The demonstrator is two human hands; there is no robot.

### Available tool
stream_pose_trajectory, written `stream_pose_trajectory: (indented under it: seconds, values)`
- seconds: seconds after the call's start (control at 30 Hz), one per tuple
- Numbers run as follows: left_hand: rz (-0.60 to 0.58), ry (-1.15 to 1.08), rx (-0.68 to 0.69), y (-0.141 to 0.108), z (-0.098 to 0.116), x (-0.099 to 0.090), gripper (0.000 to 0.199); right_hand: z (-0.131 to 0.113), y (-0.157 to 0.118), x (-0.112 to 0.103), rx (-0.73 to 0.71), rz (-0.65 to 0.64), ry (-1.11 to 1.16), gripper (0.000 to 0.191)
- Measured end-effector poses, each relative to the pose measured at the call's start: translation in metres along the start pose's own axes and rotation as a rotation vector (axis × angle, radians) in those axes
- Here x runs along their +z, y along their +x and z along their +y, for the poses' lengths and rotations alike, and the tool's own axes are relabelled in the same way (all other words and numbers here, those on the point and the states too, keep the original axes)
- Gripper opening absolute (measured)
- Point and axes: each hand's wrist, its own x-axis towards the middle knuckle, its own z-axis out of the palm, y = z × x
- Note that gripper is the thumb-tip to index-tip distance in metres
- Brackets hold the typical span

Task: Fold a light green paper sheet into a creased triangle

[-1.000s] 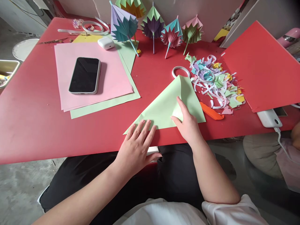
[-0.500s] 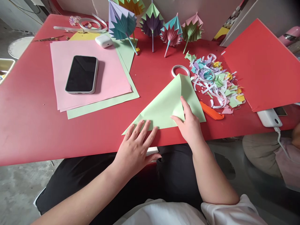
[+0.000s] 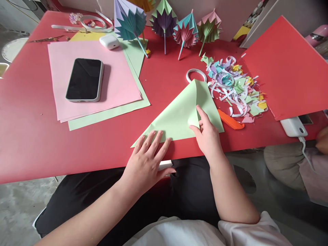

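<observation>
A folded light green paper (image 3: 176, 111) lies near the front edge of the red table, its long point toward the left and one flap lifted at the right. My left hand (image 3: 147, 159) rests on its lower left edge with the fingers spread, the thumb over the table's edge. My right hand (image 3: 206, 133) pinches the curled flap edge between thumb and forefinger. Just right of the paper lies an orange cutter (image 3: 230, 119). Behind the paper's top corner is a white tape ring (image 3: 196, 75).
At the left, a phone (image 3: 84, 80) rests on pink sheets (image 3: 120, 82), near a white earphone case (image 3: 109, 41). Small paper umbrellas (image 3: 164, 24) stand at the back. Paper scraps (image 3: 238, 87) and a red board (image 3: 287, 71) are at the right. Someone's leg (image 3: 282, 167) shows below.
My right thumb has moved slightly right, closer to the forefinger, at the flap's edge. The view has shifted a little, while my left hand stays flat on the paper.
</observation>
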Motion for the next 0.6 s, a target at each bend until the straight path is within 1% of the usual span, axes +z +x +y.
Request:
stream_pose_trajectory:
  seconds: [0.2, 0.47, 0.6]
  values:
    - [-0.002, -0.001, 0.000, -0.0001, 0.0000, -0.0015, 0.076, -0.0002, -0.0003, -0.0001, 0.007, -0.005, -0.007, 0.061]
    - [0.004, -0.003, 0.001, 0.0001, 0.0005, -0.0017, 0.076, -0.0003, -0.0007, 0.0004, -0.023, 0.005, -0.019, 0.060]
    - [0.005, 0.001, -0.002, 0.0011, 0.0009, -0.0020, 0.075, 0.0020, 0.0008, -0.0005, -0.020, 0.031, -0.084, 0.049]
